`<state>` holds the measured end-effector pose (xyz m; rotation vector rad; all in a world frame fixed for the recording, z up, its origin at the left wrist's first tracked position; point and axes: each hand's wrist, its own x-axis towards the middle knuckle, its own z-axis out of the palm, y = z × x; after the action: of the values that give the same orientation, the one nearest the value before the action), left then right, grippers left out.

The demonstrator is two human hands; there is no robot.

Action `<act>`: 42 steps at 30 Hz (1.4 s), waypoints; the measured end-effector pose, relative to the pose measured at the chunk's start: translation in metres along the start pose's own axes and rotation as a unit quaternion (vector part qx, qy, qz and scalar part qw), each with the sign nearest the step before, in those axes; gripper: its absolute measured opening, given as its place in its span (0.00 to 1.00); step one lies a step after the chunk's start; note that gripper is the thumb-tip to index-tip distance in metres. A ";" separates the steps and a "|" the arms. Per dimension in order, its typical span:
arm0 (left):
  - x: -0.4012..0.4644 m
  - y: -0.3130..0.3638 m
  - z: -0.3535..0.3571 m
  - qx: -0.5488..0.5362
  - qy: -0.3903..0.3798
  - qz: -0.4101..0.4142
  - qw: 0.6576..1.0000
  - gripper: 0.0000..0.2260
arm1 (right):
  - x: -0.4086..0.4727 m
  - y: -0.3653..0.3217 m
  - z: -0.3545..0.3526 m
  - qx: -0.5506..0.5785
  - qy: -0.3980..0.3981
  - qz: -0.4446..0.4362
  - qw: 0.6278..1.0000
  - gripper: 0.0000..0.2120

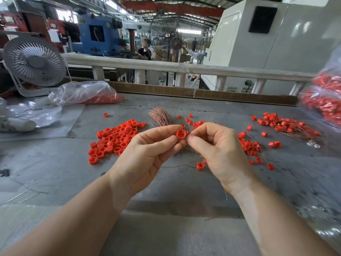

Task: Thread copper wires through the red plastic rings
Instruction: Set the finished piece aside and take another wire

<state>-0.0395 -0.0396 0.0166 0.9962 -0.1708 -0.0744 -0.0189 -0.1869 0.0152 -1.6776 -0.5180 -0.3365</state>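
You hold the red ring (180, 134) up off the grey bench (55, 163), open face toward you, likely so you can see its hole while you feed the wire. Your left hand (147, 154) pinches that ring between thumb and forefinger. Your right hand (217, 145), just right of the ring, has its fingers curled with thumb and forefinger closed together at the ring's edge, probably on a fine wire too thin to see. Left of the ring lies the loose ring pile (114, 139); just beyond it the copper wire bundle (160, 117); far right, threaded rings (284, 124).
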 end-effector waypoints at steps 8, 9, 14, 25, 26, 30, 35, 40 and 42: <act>-0.001 0.002 0.000 -0.001 -0.006 -0.008 1.000 0.11 | 0.000 0.001 -0.002 -0.021 -0.008 -0.017 1.000 0.13; -0.001 0.001 0.000 0.002 -0.003 -0.007 1.000 0.11 | 0.000 0.001 -0.001 -0.022 -0.009 -0.015 1.000 0.13; 0.000 0.000 0.001 -0.001 0.007 -0.008 1.000 0.11 | -0.001 0.001 -0.001 -0.025 -0.006 -0.013 1.000 0.12; -0.001 0.001 0.001 0.005 0.008 -0.002 1.000 0.11 | -0.001 -0.003 -0.001 -0.019 -0.010 -0.009 1.000 0.10; -0.001 0.001 0.001 0.005 0.009 0.000 1.000 0.11 | -0.001 -0.003 -0.001 -0.016 -0.011 -0.006 1.000 0.08; -0.001 0.000 0.001 0.007 0.008 0.002 1.000 0.11 | -0.001 -0.005 -0.001 -0.002 -0.018 0.008 1.000 0.05; -0.001 0.001 0.000 0.003 -0.001 0.000 1.000 0.10 | -0.002 -0.004 -0.002 0.015 -0.023 0.031 0.999 0.05; 0.000 0.001 -0.001 -0.010 -0.007 -0.007 1.000 0.10 | -0.003 -0.005 -0.002 0.048 -0.046 0.047 0.997 0.05; 0.000 0.000 -0.001 -0.015 -0.009 -0.007 1.000 0.10 | -0.003 -0.005 -0.002 0.053 -0.049 0.046 0.996 0.05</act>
<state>-0.0391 -0.0384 0.0161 0.9681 -0.1783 -0.0992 -0.0238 -0.1891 0.0186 -1.6151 -0.5209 -0.1586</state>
